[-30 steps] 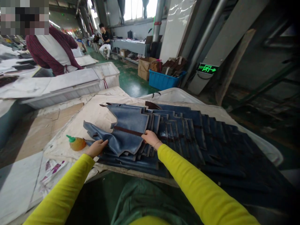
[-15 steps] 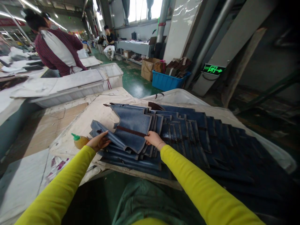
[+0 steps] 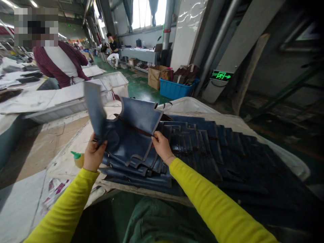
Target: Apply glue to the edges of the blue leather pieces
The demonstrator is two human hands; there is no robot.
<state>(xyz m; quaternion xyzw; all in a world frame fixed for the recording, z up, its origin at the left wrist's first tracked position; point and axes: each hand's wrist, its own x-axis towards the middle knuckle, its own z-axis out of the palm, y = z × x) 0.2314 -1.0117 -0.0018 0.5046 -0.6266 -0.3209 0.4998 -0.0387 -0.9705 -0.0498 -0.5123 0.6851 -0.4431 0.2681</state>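
A blue leather-like piece (image 3: 136,113) with dark edges and a dark strip across it is lifted between both hands. My left hand (image 3: 95,152) grips its left end, where a flap stands up, blurred. My right hand (image 3: 162,145) pinches its right edge at the strip. Beneath and to the right, overlapping blue pieces (image 3: 207,145) lie in staggered rows on a cloth-covered surface (image 3: 63,148). Just left of my left hand is a yellow bottle (image 3: 79,160) with a green tip.
A person (image 3: 60,60) in a dark red top stands at the upper left; another person (image 3: 113,50) sits farther back. White bins (image 3: 118,82) are beyond the surface. A blue crate (image 3: 174,88) and a cardboard box (image 3: 154,77) stand on the floor.
The piece has been raised off the stack and its folded left end opened upward. My left hand has moved slightly left and now grips that end. My right hand still holds the right edge.
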